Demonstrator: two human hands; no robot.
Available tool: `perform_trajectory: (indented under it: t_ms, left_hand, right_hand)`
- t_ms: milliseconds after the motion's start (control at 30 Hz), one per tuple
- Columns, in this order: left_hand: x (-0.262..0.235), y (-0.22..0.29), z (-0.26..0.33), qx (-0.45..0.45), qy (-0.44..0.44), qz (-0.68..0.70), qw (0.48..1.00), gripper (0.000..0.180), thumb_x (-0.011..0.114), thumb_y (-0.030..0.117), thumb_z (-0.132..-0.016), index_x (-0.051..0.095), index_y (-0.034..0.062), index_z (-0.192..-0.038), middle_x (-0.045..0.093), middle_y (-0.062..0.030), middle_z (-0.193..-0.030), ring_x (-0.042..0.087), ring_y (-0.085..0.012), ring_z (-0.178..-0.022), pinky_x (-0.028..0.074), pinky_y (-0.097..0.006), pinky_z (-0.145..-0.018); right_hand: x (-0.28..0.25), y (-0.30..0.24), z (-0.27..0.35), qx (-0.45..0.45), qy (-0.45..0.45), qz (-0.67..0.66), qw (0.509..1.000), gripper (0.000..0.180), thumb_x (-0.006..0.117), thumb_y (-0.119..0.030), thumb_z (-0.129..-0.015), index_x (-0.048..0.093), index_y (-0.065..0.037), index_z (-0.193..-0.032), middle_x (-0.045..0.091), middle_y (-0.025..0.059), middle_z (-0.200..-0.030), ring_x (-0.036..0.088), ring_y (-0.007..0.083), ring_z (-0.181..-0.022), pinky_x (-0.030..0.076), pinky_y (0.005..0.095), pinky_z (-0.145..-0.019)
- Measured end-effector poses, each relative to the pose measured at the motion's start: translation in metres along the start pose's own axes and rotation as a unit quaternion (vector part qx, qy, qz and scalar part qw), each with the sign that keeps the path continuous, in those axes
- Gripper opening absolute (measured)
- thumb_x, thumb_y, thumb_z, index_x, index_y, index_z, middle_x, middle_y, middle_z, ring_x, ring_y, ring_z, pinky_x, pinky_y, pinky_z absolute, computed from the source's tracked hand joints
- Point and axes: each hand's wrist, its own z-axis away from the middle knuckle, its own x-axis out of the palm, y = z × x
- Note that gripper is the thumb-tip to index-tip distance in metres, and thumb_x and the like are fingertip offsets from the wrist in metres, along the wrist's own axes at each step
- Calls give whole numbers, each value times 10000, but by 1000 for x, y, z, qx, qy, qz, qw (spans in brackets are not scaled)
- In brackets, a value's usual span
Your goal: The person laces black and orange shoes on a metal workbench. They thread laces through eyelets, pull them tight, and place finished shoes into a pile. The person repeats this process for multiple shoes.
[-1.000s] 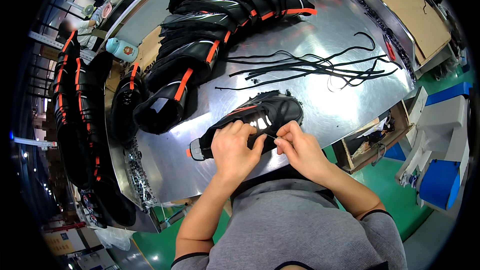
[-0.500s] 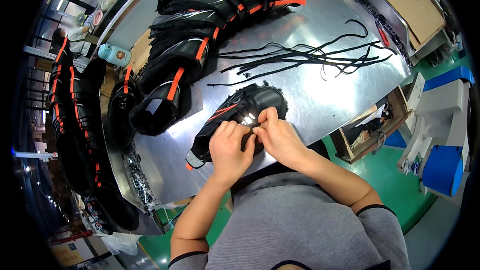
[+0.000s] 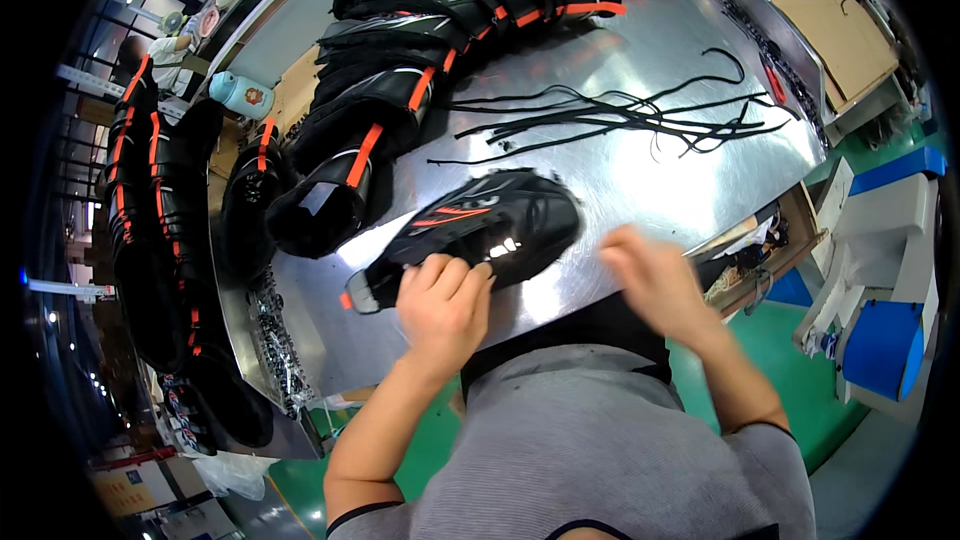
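Note:
A black shoe upper [image 3: 545, 215] with orange stripes and a fuzzy edge lies on the metal tabletop in front of me. Its grey heel tab with an orange end points to the lower left. My left hand [image 3: 445, 308] is closed on the near edge of its opening, fingers curled over the rim. Off to the right, away from the upper, my right hand [image 3: 655, 280] hangs over the table's near edge. Motion smears its fingers, and nothing can be made out in them.
Black laces [image 3: 620, 120] lie loose across the metal table [image 3: 640, 205]. A long nested row of black uppers [image 3: 385, 70] with orange strips curves along the back left. Red-handled tool [image 3: 775, 85] sits far right; an open drawer [image 3: 765, 265] juts below. A blue bottle [image 3: 242, 95] stands left.
My right hand has left the shoe upper and swung right. My left hand has shifted slightly left and down along the upper, whose heel end has moved left.

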Motion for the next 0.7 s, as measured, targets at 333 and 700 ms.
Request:
perform_trajectory:
  t_ms: [333, 700]
  left_hand:
    - [-10, 0, 5, 147, 22, -47, 988, 211, 687, 96, -713, 711, 50, -917, 524, -5, -743, 570, -157, -740, 417, -323, -648]
    - [-2, -8, 12, 116, -7, 21, 993, 128, 733, 77, -773, 710, 65, -898, 517, -6, -717, 535, -176, -685, 375, -344, -614]
  right_hand:
    - [38, -40, -56, -322, -83, 51, 942, 198, 645, -25, -832, 641, -56, -1027, 704, 69, -866, 674, 230, -662, 510, 353, -536]
    - [58, -40, -51, -115, -131, -31, 984, 152, 679, -119, -873, 651, -92, -1020, 726, 76, -816, 707, 302, -745, 530, 411, -639]
